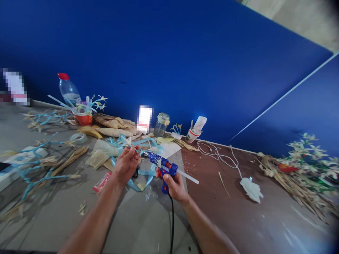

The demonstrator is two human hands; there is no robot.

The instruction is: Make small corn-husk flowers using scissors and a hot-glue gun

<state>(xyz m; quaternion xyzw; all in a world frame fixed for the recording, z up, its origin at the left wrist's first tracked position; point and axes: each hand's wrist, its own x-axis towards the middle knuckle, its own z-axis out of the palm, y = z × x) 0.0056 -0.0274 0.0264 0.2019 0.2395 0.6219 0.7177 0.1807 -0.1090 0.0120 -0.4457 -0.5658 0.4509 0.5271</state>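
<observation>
My right hand point(176, 185) is wrapped round the handle of a blue hot glue gun point(162, 164). A small red light glows on the gun, and a pale glue stick point(188, 177) sticks out of its back end. Its nozzle points left, close to the fingers of my left hand point(127, 162). That hand pinches a small pale flower point(128, 141) with pointed petals; its lower part is hidden by the fingers. Light blue ribbon point(144, 183) lies in loops beneath and behind both hands. A black cord point(172, 222) hangs from the gun's handle.
Blue-stemmed flower branches point(34, 181) and dried husks point(113, 121) cover the left side. A red cup point(84, 119), a plastic bottle point(69, 90), a glass jar point(161, 125) and a white cup point(192, 134) stand along the blue partition. At right lie a white cable point(218, 153) and a flower bunch point(307, 158).
</observation>
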